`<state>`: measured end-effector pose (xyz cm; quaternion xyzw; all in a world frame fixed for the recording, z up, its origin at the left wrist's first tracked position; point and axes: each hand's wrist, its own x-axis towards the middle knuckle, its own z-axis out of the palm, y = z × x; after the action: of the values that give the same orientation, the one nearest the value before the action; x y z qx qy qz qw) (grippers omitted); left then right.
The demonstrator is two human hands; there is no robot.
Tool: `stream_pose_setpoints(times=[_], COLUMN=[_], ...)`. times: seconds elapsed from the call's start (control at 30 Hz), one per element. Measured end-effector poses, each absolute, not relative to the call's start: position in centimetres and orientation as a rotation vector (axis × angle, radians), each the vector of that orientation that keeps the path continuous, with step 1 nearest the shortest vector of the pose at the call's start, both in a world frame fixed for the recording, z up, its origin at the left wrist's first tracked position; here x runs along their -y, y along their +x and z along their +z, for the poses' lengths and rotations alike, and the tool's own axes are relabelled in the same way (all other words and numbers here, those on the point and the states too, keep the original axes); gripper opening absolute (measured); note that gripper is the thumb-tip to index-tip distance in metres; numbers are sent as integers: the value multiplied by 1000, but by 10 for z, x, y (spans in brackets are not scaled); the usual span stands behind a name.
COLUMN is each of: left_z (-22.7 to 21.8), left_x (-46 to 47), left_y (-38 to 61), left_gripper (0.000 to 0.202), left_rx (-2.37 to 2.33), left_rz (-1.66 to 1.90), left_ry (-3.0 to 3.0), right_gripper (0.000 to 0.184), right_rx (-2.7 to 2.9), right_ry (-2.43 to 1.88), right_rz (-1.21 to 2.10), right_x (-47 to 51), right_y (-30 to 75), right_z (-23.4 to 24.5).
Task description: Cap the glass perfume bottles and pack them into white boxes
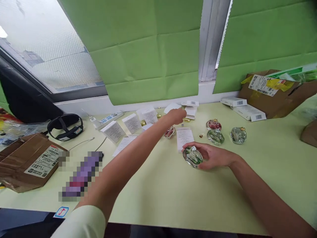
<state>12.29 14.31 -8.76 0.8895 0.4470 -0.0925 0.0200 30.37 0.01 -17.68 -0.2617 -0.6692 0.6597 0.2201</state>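
My right hand (213,155) rests on the pale green table (158,195) and is closed round a round clear glass perfume bottle with green inside (193,156). My left hand (176,115) is stretched far forward, fingers curled, beside a small gold cap (186,120) and white boxes (190,110); what it grips is hidden. A pink-tinted bottle (170,132) lies just below that arm. A white leaflet (184,138) lies between the two hands.
Three more glass bottles (215,136) sit to the right of the leaflet. Several white boxes and leaflets (132,123) lie along the far edge. Cardboard boxes stand at far right (274,96) and near left (27,162). A black headband (64,127) lies at left.
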Motion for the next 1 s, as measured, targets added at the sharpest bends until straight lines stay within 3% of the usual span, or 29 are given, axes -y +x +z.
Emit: stream_pose_setpoints(times=[0.2,0.47,0.6,0.77,0.87,1.0], left_z=[-127,-139,-116,-86,-99,-143], left_x=[-162,-165,-161,-109,-59,-14], left_y=[145,144,138,93,60,37], left_gripper=[35,32,17,22,24,27], left_rx=[-1419,-1453,-1469,-1365,-1099,-977], left_rz=[-543,-431,-204,198,699,935], left_ry=[2676,2716,2747,2735,2258,1667], right_gripper=[75,70,58,58,56,48], right_rx=[1850,1793,1787,1808,1863,1964], right_ry=[-853,-881,-964,-1017,-1108,-1152], right_rz=[1787,1765,1694,1592,1420,1154], right_x=[8,9,7,8,11,15], right_y=[287,276,277,271,260,248], right_z=[-175,-182,-183,-187,-191,-194])
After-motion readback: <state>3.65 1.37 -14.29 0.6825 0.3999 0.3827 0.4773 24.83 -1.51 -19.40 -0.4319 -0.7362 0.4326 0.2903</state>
